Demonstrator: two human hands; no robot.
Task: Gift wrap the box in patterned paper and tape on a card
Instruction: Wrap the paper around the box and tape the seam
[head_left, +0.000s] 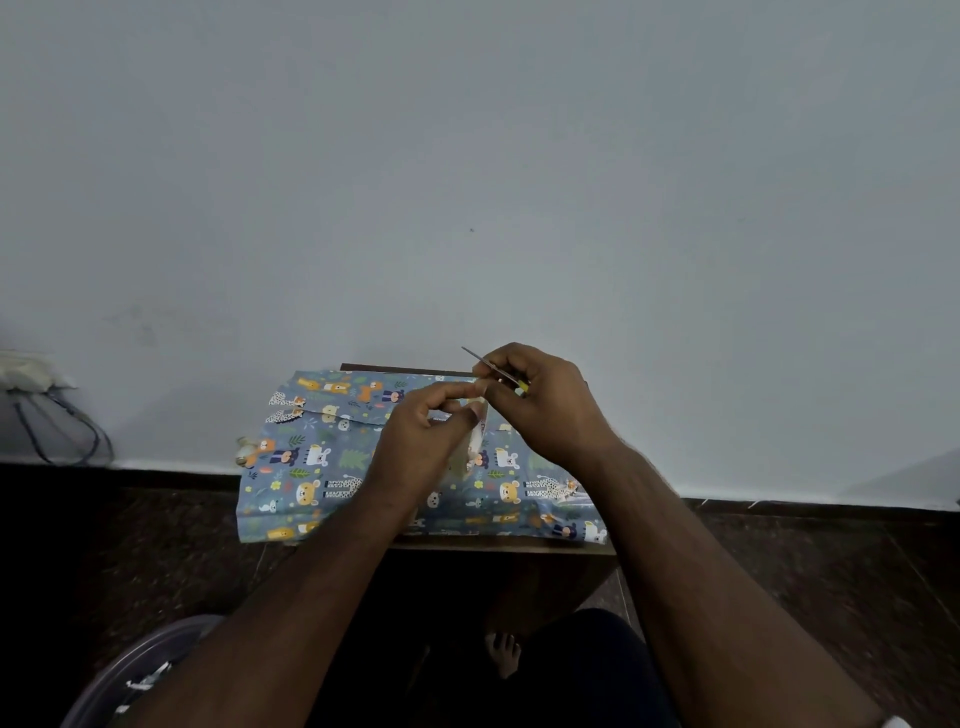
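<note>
Hands meet above a box wrapped in animal-print patterned paper (311, 467) on a small wooden surface (498, 545) set against a pale wall (467, 156); the right hand (545, 405) curls its fingers around a pair of scissors (480, 359), whose thin blade juts out past the fingertips toward the wall while a yellow bit of handle shows under the knuckles; the left hand (421, 441) pinches the top end of a translucent strip of tape (475, 441) between thumb and forefinger, right against the right hand's fingertips; the strip hangs down below the pinch toward the paper, and whether its lower end touches the wrap cannot be told; the wrapped box lies directly beneath both sets of fingers, a folded seam running across the paper to the left of the left fingers; a roll-like object (243, 451), too blurred to identify, sits at the paper's edge well left of the fingers; a round plastic tub (150, 660) stands on the dark floor (831, 571) far below the left hand; a bare foot (503, 652) shows under the surface.
</note>
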